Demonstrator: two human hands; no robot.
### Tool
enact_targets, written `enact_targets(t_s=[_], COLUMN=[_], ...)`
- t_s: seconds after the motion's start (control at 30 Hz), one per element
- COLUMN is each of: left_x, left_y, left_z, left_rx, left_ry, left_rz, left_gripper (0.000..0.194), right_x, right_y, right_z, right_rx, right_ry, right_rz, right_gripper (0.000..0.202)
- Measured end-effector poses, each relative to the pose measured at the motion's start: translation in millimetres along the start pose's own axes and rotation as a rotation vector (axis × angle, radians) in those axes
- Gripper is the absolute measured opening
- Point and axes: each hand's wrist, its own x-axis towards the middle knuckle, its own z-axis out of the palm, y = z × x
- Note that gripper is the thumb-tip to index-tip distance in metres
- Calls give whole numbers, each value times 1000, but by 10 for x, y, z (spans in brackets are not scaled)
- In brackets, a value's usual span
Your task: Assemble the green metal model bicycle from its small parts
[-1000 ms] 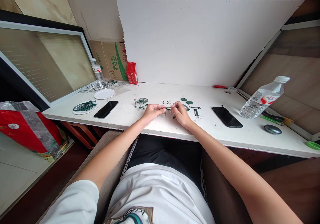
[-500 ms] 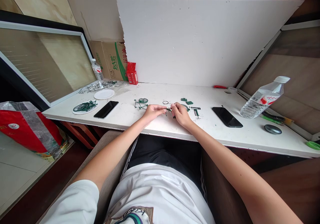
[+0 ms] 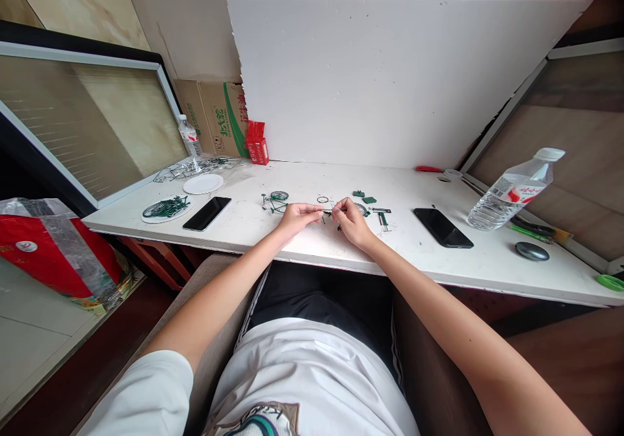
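Slim dark-green piece point(image 3: 327, 212) spans my left hand point(image 3: 295, 220) and right hand point(image 3: 353, 223), fingers pinched on it. I see the white worktop point(image 3: 322, 247) below.

**Pinch pose, close in front of torso**

Bare left hand point(image 3: 296, 220): fingers extended inward, thumb pressed toward them. Bare right hand point(image 3: 351, 221): fingers curled, pinched at the tips, just beside the left's. Bare left forearm point(image 3: 229, 273) and bare right forearm point(image 3: 424, 286) angle inward, converging at the hands.
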Motion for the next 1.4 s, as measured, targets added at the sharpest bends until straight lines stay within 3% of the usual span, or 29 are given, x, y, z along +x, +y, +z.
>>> enact_targets(t_s=[0.43,0.6,0.83,1.2,1.4], left_x=[-2,3,19,23,-8], left_y=[1,-9,-19,-18,-6], left_z=[0,1,-4,-4,16], left_rx=[4,7,20,-48,-59], left_ry=[-2,-8,-9,-2,-15], left_rz=[-11,-7,-5,7,26], left_gripper=[42,42,48,51,51], right_x=[16,8,26,-18,3], right_y=[-59,-74,-25,-55,-15], right_z=[8,19,-12,67,51], right_rx=[-124,-161,-128,-48,-46], right_ry=[58,81,219,-17,-62], right_rz=[-23,-30,-38,-73,-88], right_gripper=[56,59,58,49,43])
